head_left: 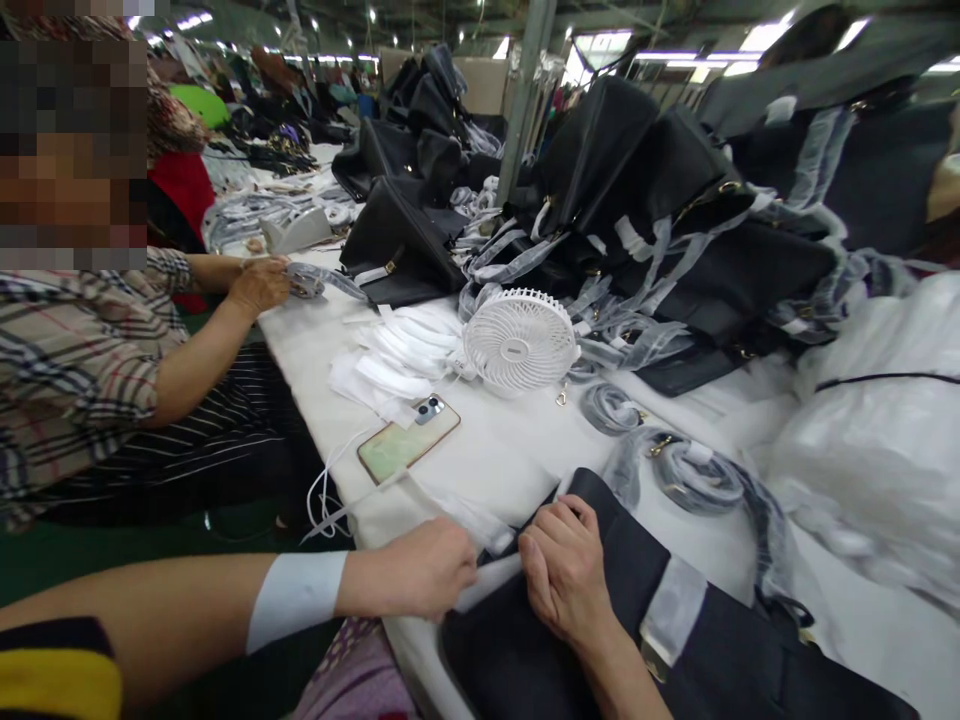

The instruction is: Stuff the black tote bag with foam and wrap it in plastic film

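Note:
A black bag [720, 620] lies at the table's near edge, a film-wrapped clasp tab [673, 607] on its front. My right hand [566, 565] is closed over the bag's upper left edge, its fingers curled on the black material. Beside it on the left, my left hand [431, 568] is closed at the bag's corner, where whitish wrapping shows; what its fingers pinch is hidden. A pale band wraps my left wrist. Coiled straps in clear film [697, 475] lie beyond the bag.
A phone [409, 440] with a white cable, a white fan [519, 342] and white strips [405, 350] lie ahead. Black bags [600, 150] are heaped behind. White plastic sacks [885, 430] stand right. On the left a seated person's hands [259, 285] hold a wrapped strap.

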{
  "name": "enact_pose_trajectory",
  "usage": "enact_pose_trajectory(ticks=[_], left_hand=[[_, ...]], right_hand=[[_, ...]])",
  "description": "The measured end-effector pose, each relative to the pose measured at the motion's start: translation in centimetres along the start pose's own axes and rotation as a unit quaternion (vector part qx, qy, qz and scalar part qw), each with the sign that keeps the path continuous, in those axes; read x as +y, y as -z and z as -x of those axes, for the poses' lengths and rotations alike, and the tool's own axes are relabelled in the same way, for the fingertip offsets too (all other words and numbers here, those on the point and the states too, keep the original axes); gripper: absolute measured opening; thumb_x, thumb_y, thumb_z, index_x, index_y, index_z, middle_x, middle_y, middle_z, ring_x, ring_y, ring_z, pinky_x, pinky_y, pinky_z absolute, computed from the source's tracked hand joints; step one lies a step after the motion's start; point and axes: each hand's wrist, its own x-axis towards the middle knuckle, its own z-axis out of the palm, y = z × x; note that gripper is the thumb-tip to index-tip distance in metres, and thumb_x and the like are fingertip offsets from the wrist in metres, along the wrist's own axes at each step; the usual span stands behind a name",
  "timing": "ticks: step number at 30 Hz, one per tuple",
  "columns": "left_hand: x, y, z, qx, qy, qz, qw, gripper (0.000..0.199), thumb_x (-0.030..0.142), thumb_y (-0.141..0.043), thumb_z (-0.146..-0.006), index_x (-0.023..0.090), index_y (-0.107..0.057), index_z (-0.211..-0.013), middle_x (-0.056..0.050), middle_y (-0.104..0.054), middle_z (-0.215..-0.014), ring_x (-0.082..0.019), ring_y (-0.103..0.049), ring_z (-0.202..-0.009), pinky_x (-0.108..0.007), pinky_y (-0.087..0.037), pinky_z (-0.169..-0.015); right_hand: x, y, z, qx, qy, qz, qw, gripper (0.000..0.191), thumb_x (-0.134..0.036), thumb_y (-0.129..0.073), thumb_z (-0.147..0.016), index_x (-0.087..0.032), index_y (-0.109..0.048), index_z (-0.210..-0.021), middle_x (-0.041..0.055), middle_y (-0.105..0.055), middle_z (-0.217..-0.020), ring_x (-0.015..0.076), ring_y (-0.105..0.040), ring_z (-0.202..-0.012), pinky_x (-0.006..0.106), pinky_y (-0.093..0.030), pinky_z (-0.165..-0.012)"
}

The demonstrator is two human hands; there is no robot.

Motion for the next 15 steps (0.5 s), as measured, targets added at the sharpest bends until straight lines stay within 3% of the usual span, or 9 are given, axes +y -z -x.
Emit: enact_pose_trajectory(ticks=[4, 6, 11, 15], left_hand=[[0.9, -0.3, -1.6, -0.074, 0.154, 0.139, 0.975, 0.019, 0.006, -0.049, -0.067, 0.018, -0.048, -0.052, 0.003, -0.051, -0.047, -0.013, -0.052, -0.048, -0.023, -0.040, -0.050], [1.9, 0.1, -2.1, -0.090, 0.190, 0.185, 0.960, 0.018, 0.003, -0.052, -0.063, 0.018, -0.047, -0.053, 0.004, -0.050, -0.048, -0.012, -0.050, -0.048, -0.023, -0.041, -0.051], [4.4, 0.3, -2.1, -0.071, 0.221, 0.210, 0.950, 0.021, 0.002, -0.055, -0.056, 0.018, -0.041, -0.052, 0.007, -0.040, -0.046, -0.010, -0.042, -0.049, -0.024, -0.036, -0.053], [4.3, -0.6, -1.3, -0.012, 0.148, 0.195, 0.970, 0.018, 0.009, -0.063, -0.053, 0.018, -0.047, -0.053, 0.008, -0.035, -0.049, -0.009, -0.034, -0.054, -0.025, -0.024, -0.051]], right_hand=[[-0.1, -0.1, -0.1, 0.013, 0.001, -0.005, 1.000, 0.031, -0.016, -0.045, -0.093, -0.019, -0.045, -0.062, -0.0020, -0.042, -0.063, 0.0139, -0.041, -0.068, 0.041, -0.035, -0.088], [-0.1, -0.2, -0.1, 0.017, 0.003, -0.006, 1.000, 0.032, -0.016, -0.046, -0.093, -0.019, -0.045, -0.061, -0.0022, -0.042, -0.062, 0.0138, -0.041, -0.067, 0.041, -0.035, -0.087], [0.0, -0.2, 0.0, 0.039, 0.008, -0.012, 0.999, 0.033, -0.017, -0.048, -0.092, -0.019, -0.045, -0.060, -0.0028, -0.041, -0.061, 0.0135, -0.041, -0.065, 0.040, -0.035, -0.085], [0.0, 0.1, 0.2, 0.069, 0.011, -0.036, 0.997, 0.032, -0.013, -0.042, -0.092, -0.019, -0.042, -0.060, -0.0032, -0.039, -0.060, 0.0132, -0.040, -0.064, 0.039, -0.036, -0.082]])
